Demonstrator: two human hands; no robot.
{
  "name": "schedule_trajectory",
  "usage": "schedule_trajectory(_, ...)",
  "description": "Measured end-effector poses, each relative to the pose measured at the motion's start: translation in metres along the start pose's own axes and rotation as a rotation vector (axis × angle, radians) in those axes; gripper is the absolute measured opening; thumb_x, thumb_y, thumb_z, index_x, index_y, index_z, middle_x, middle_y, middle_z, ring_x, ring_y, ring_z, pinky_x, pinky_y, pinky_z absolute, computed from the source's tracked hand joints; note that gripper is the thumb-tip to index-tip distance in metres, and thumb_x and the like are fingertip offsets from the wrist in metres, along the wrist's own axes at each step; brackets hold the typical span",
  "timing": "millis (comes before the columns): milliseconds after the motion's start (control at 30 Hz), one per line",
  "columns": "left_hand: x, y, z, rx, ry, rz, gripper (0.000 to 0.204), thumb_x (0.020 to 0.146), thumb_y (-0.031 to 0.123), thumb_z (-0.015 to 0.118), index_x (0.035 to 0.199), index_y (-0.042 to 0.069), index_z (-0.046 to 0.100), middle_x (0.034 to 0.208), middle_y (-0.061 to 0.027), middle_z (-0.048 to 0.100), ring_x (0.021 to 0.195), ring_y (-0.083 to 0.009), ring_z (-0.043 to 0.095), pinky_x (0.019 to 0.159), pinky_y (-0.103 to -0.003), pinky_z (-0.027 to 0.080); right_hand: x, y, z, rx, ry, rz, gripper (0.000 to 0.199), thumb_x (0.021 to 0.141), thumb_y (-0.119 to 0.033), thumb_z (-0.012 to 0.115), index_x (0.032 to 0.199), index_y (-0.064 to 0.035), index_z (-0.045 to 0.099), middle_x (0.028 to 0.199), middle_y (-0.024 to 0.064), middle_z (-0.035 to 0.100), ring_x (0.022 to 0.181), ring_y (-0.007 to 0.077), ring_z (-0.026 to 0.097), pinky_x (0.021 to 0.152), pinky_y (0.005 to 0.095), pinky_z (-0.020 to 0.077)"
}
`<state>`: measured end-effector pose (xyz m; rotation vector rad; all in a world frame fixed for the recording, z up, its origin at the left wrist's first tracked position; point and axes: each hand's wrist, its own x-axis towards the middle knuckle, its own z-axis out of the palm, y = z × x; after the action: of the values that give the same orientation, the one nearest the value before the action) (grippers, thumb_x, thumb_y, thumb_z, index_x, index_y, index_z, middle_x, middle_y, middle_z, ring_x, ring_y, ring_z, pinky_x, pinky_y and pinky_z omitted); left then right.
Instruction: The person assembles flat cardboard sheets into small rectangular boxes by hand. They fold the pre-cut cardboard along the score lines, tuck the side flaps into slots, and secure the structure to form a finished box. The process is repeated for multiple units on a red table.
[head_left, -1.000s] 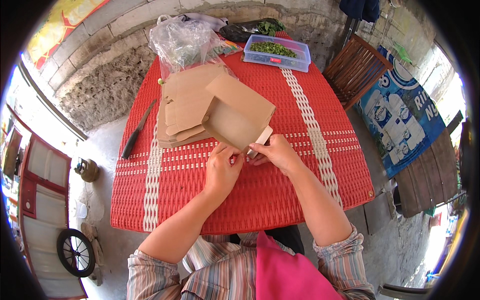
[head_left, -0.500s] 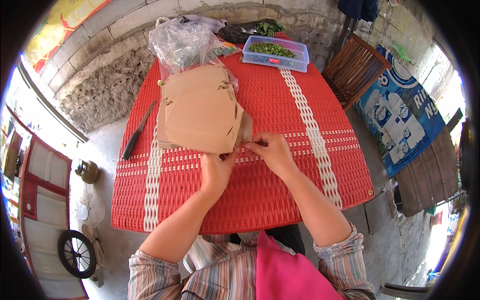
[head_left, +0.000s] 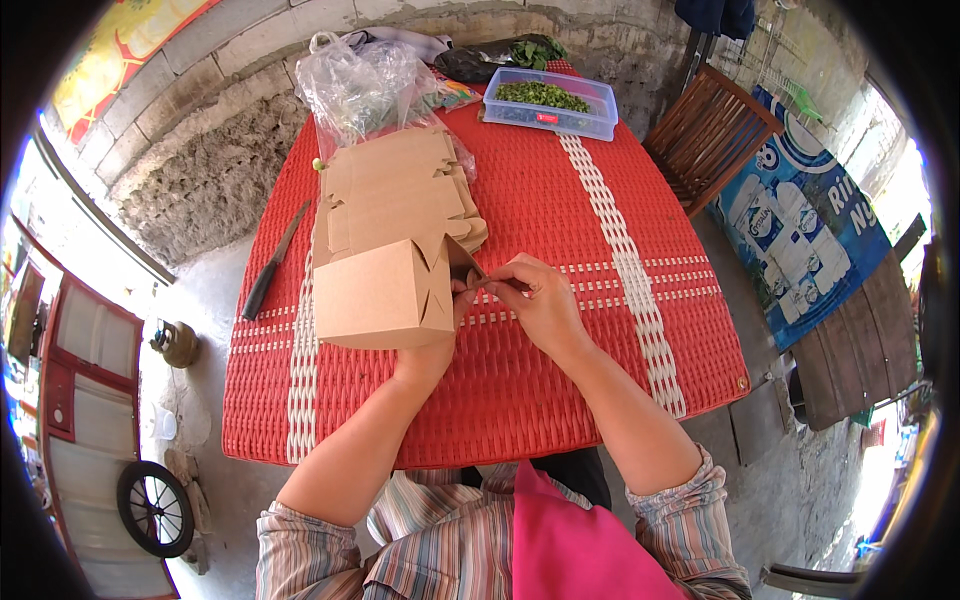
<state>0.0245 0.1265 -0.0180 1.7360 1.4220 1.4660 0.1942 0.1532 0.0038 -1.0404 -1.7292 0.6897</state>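
A brown cardboard box (head_left: 370,292), partly folded into shape, stands tilted over the near end of a stack of flat cardboard blanks (head_left: 385,190). My left hand (head_left: 437,350) is at the box's right end, its fingers closed on the cardboard and partly hidden behind the box. Just to the right, my right hand (head_left: 535,300) pinches the edge of a flap (head_left: 476,281) between thumb and fingers. The two hands' fingertips nearly meet at that flap. Left of the stack lies a knife (head_left: 275,262) with a dark handle.
On the red woven table (head_left: 540,400), a clear plastic bag (head_left: 365,85) sits at the far left. A clear tub (head_left: 600,122) of chopped greens and a black bag (head_left: 470,66) with leaves are at the far edge. A wooden chair (head_left: 710,135) stands at the right.
The flat cardboard in my hands has been raised and bent into a box shape, uncovering the stack beneath. Both hands stay near the same spot, still gripping its right end.
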Motion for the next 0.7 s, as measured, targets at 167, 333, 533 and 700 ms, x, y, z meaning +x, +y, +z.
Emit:
schedule_trajectory(167, 0.001, 0.000, -0.001, -0.013, -0.018, 0.009, 0.015, 0.093, 0.015, 0.073, 0.098, 0.001, 0.069, 0.088, -0.0033, 0.066, 0.081, -0.0135, 0.058, 0.074, -0.030, 0.049, 0.000, -0.003, -0.004, 0.009, -0.059, 0.065, 0.011, 0.086, 0.000, 0.071, 0.097, 0.0000, 0.073, 0.088, 0.0099, 0.068, 0.080, 0.0196, 0.066, 0.073, 0.0316, 0.0511)
schedule_trajectory(333, 0.001, 0.003, -0.003, -0.060, -0.055, -0.082, 0.014, 0.093, 0.014, 0.072, 0.097, 0.001, 0.068, 0.087, -0.0022, 0.064, 0.078, -0.0126, 0.056, 0.072, -0.029, 0.047, 0.000, -0.004, -0.005, 0.001, -0.093, 0.063, 0.012, 0.087, 0.003, 0.069, 0.098, 0.0006, 0.073, 0.089, 0.0096, 0.069, 0.082, 0.0179, 0.066, 0.075, 0.0304, 0.0513)
schedule_trajectory(533, 0.001, -0.001, -0.003, -0.015, -0.062, 0.015, 0.012, 0.094, 0.013, 0.071, 0.097, 0.001, 0.067, 0.086, -0.0022, 0.064, 0.078, -0.0124, 0.056, 0.071, -0.029, 0.048, -0.001, -0.001, -0.002, -0.032, -0.094, 0.056, 0.012, 0.087, 0.003, 0.069, 0.097, 0.0000, 0.073, 0.090, 0.0102, 0.070, 0.084, 0.0189, 0.068, 0.076, 0.0306, 0.0516)
schedule_trajectory(700, 0.000, -0.011, -0.001, 0.157, -0.044, 0.158, 0.011, 0.094, 0.011, 0.069, 0.098, 0.001, 0.067, 0.087, -0.0035, 0.065, 0.079, -0.0134, 0.059, 0.072, -0.030, 0.049, -0.003, -0.001, 0.002, -0.028, -0.070, -0.015, 0.010, 0.086, 0.000, 0.069, 0.095, 0.0000, 0.072, 0.088, 0.0138, 0.068, 0.080, 0.0273, 0.067, 0.071, 0.0360, 0.0514)
